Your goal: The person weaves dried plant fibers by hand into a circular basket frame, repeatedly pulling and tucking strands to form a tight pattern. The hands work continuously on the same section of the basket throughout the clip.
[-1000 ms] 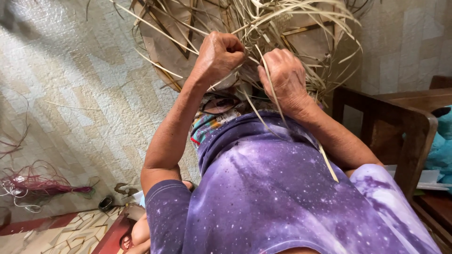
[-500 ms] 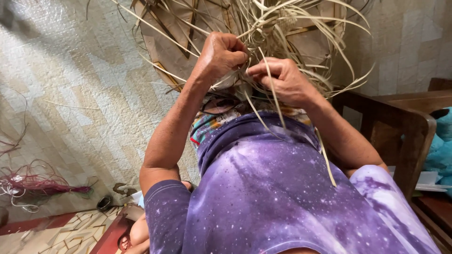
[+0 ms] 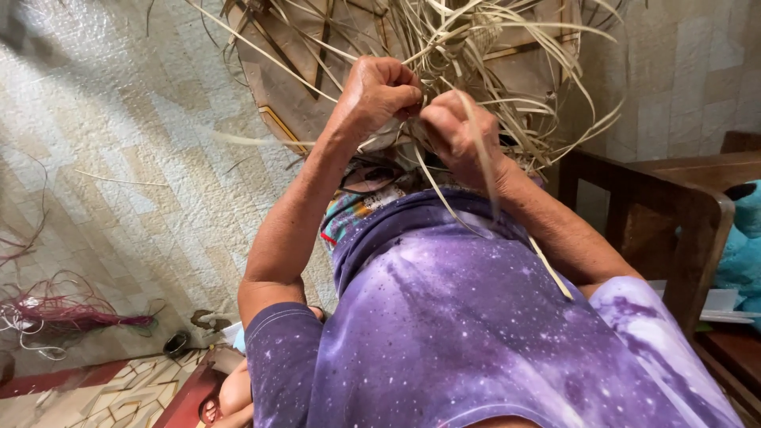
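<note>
Left hand (image 3: 379, 93) and right hand (image 3: 458, 133), each clenched on pale straw strips (image 3: 476, 47), meet just above a purple shirt (image 3: 476, 317). Loose strands screen the woven piece, apparently a basket. Wooden chair (image 3: 674, 206) right; pink fibre bundle (image 3: 71, 313) on floor left.

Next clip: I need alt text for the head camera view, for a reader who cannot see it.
Two bare hands, the left hand and right hand, are closed on pale straw strips of a half-woven piece. Loose strips fan outward above a purple speckled shirt. A dark wooden chair stands to the right, and a pink fibre bundle lies on the tiled floor.
</note>
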